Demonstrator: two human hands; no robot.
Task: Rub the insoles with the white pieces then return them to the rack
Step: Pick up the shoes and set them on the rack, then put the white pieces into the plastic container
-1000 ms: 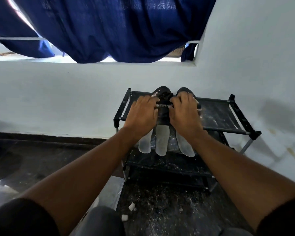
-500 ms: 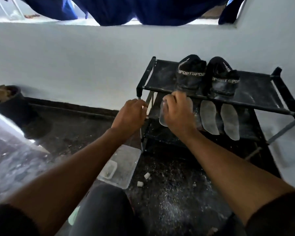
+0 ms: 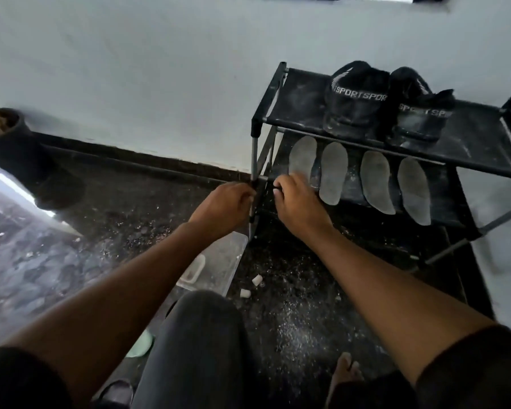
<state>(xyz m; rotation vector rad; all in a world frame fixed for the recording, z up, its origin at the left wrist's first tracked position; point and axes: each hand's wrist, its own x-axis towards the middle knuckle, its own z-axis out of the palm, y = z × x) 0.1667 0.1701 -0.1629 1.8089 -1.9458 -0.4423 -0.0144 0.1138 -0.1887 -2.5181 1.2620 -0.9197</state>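
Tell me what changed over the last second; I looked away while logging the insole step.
Both hands left the black shoes on the top shelf and dropped to the rack's lower front-left corner. The left hand now grips the corner post; the right hand rests at the front bar over the leftmost insole. Four insoles show on the lower shelf, where three showed before. The shoes and white pieces on the floor stayed put.

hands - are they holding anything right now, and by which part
Both grip the rack at its front-left corner: the left hand is curled round the upright post, the right hand round the lower shelf's front bar, beside the leftmost insole.
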